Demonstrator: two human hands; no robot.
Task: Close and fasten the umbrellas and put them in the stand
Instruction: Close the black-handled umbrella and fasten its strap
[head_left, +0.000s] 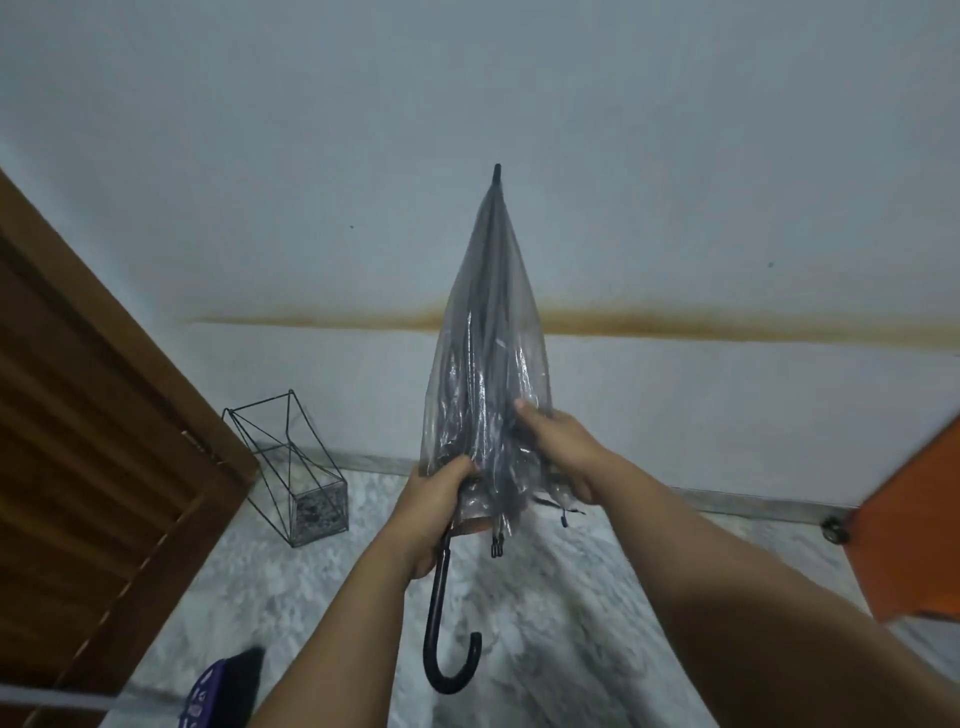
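Observation:
A clear plastic umbrella (485, 332) is folded and held upright in front of me, its black tip pointing up and its black hooked handle (447, 639) hanging below. My left hand (431, 512) grips the shaft at the bottom edge of the canopy. My right hand (558, 449) is wrapped around the loose folds on the canopy's right side. A black strap dangles under the canopy. The black wire umbrella stand (291, 467) stands on the floor to the left, against the wall, and holds no umbrella.
A brown wooden louvred door (98, 467) stands at the left, next to the stand. An orange umbrella canopy (914, 535) shows at the right edge. A dark blue patterned object (218, 691) lies at the bottom left. The floor is grey marble (571, 623).

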